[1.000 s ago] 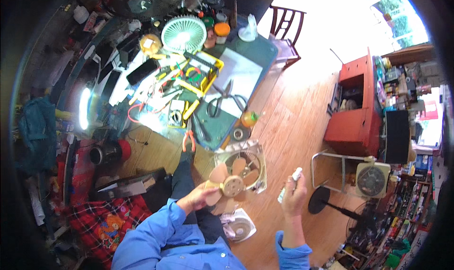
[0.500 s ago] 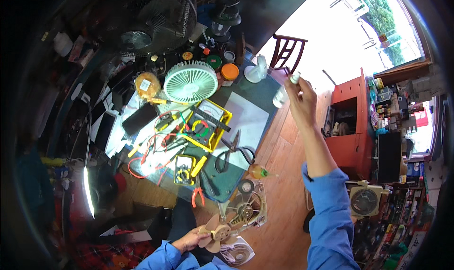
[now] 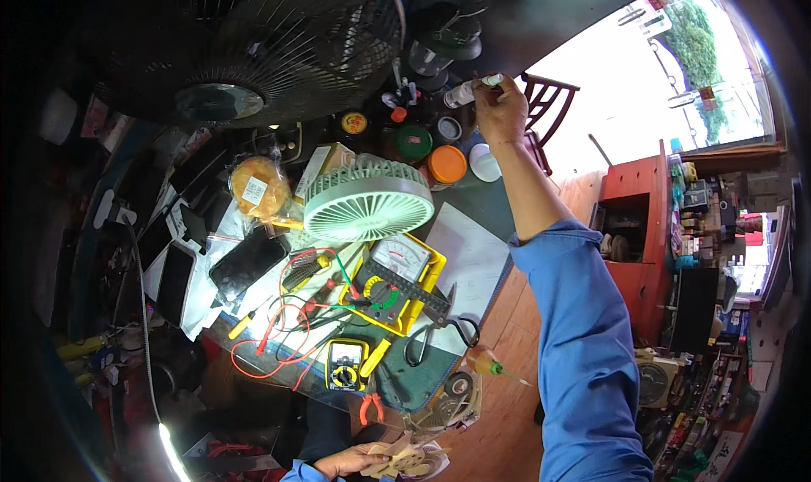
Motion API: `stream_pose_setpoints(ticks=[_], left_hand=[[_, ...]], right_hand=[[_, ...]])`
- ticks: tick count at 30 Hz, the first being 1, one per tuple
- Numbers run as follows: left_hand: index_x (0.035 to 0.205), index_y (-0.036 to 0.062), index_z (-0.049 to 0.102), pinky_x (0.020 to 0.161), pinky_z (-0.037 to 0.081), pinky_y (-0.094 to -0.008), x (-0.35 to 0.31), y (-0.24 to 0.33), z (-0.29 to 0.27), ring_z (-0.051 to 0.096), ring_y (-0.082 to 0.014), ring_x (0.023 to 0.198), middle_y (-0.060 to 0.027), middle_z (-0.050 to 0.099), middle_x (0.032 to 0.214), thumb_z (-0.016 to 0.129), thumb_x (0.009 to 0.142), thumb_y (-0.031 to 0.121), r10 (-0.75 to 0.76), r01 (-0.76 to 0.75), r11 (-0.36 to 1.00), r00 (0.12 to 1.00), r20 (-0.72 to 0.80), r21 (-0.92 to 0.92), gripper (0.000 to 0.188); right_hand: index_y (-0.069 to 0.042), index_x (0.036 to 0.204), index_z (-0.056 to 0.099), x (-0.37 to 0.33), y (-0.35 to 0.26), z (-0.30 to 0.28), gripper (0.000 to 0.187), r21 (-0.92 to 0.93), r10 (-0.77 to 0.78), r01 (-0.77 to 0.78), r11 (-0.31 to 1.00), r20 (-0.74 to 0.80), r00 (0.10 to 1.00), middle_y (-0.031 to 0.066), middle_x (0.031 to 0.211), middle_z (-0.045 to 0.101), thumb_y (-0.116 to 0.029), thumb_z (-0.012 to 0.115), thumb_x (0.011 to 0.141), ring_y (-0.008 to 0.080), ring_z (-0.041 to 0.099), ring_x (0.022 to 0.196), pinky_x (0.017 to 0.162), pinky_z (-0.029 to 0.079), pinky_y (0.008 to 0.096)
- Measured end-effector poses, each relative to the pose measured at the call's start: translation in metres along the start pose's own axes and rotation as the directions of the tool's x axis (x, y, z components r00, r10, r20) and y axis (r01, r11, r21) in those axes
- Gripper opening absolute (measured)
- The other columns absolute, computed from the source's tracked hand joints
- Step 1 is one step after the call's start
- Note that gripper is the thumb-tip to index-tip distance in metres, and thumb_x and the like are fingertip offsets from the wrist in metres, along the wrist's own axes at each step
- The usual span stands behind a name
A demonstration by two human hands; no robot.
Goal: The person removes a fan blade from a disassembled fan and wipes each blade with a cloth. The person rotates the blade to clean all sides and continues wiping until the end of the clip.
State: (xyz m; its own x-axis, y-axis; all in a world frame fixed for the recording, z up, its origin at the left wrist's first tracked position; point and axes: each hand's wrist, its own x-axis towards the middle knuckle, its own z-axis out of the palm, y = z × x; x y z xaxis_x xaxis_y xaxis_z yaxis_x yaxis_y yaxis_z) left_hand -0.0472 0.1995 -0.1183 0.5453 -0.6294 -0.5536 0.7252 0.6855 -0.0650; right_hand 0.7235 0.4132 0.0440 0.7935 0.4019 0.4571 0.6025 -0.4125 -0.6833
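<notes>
My right hand (image 3: 503,110) reaches far out over the back of the table, closed around a small white bottle (image 3: 459,95) tipped on its side. Low at the bottom edge, my left hand (image 3: 353,460) grips a beige fan blade (image 3: 407,460) by one of its vanes. Just beyond the blade sits an open fan housing (image 3: 443,413), partly see-through, with a roll of black tape (image 3: 459,385) on it. A white round grille (image 3: 435,461) shows partly behind the blade.
On the table are a pale green desk fan (image 3: 369,207), an analog multimeter (image 3: 402,258) in a yellow case, a small yellow multimeter (image 3: 346,364), black-handled scissors (image 3: 441,330) and red-handled pliers (image 3: 372,409). Jars, including an orange-lidded one (image 3: 447,164), stand behind. A large dark fan (image 3: 220,102) looms back left.
My right hand has carried the bottle farther out and left, over the back of the table. My left hand still holds the fan blade, now lower in view. The view has shifted.
</notes>
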Motion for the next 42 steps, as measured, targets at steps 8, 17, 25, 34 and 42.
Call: stream_pose_setpoints(ticks=[8,17,25,34,42], left_hand=[[0.158,0.0070,0.057,0.110,0.055,-0.0308,-0.006,0.031,0.007,0.067,-0.0124,0.127,-0.0032,0.071,0.142,0.072,0.112,0.022,-0.065,0.061,0.990,0.998,0.023,0.128,0.051],[0.158,0.0064,0.057,0.116,0.051,-0.0344,-0.004,0.027,0.010,0.065,-0.0143,0.133,-0.0031,0.071,0.144,0.073,0.109,0.012,-0.004,0.001,0.993,1.000,0.023,0.119,0.052],[0.158,0.0045,0.059,0.119,0.045,-0.0350,-0.001,0.019,0.037,0.060,-0.0169,0.137,-0.0031,0.068,0.148,0.075,0.108,0.022,-0.193,0.204,0.909,0.979,-0.066,0.364,0.055],[0.164,0.0034,0.050,0.115,0.053,-0.0392,0.049,-0.025,0.023,0.066,-0.0224,0.135,-0.0092,0.066,0.152,0.077,0.106,0.022,-0.257,0.361,0.827,0.925,-0.281,0.431,0.067],[0.141,-0.0084,0.069,0.105,0.060,-0.0452,0.110,-0.038,-0.014,0.076,-0.0311,0.119,-0.0175,0.077,0.134,0.074,0.104,0.025,-0.238,0.499,0.678,0.844,-0.481,0.539,0.050]], right_hand=[[-0.002,0.120,0.077,0.011,0.028,0.040,0.041,-0.342,0.210,-0.124,0.932,0.228,0.951,0.0245,0.097,0.080,-0.034,0.077,0.094,0.0415,0.079,0.095,0.088,0.060,0.0484],[-0.002,0.127,0.077,-0.028,0.011,-0.079,0.041,-0.134,0.032,-0.007,0.991,0.187,0.982,0.0134,0.106,0.084,-0.035,0.077,0.102,0.0248,0.082,0.092,0.085,0.062,0.0379],[-0.001,0.131,0.077,-0.226,-0.026,-0.390,0.029,0.051,0.214,-0.214,0.975,0.012,0.977,0.0052,0.102,0.080,-0.021,0.076,0.109,0.0097,0.072,0.085,0.072,0.054,0.0231],[-0.002,0.127,0.074,-0.741,0.040,-0.594,0.022,0.403,0.799,-0.719,0.566,-0.483,0.359,0.0012,0.100,0.073,-0.014,0.072,0.109,0.0097,0.065,0.076,0.064,0.052,0.0255],[-0.004,0.102,0.072,-1.289,0.049,-0.463,0.013,0.508,0.900,-0.820,-0.264,-0.175,-0.398,0.0042,0.086,0.072,-0.017,0.070,0.107,0.0117,0.065,0.062,0.048,0.048,0.0277]])
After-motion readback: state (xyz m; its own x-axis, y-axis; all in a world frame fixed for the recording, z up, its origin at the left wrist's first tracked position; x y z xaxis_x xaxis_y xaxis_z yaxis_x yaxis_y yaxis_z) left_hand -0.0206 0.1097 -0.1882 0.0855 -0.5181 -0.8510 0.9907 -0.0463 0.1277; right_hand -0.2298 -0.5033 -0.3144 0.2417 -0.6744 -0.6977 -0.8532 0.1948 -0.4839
